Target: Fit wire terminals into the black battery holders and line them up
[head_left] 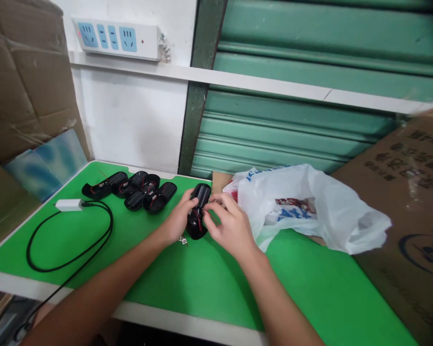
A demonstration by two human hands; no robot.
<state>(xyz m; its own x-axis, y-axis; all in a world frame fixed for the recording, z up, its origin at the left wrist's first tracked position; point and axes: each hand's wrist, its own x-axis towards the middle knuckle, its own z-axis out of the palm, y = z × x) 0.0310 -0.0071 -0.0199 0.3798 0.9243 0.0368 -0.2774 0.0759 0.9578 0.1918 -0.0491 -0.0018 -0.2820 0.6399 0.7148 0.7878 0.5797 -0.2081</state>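
Both hands meet in the middle of the frame over one black plastic shell (pixel 198 211) that rests on the green desk (pixel 187 283). The left hand (pixel 178 218) grips the shell's left side with its fingers curled around it. The right hand (pixel 229 226) pinches the shell's right side with its fingertips near the top. To do this well, I think the left hand should hold the shell firm and flat on the desk, so the right hand can work with small, soft moves and not pull on the thin wires. The shell is long and rounded, dark and shiny, and it has a thin red wire (pixel 199 222) running along it. A tiny silver bit (pixel 183 240) lies on the desk just below the left hand. A row of more black shells (pixel 137 191) with red wires lies to the left of the middle of the frame. A white plug with a black cord (pixel 70 205) sits at the left. A white plastic bag (pixel 310 206) lies to the right, close to the right hand.
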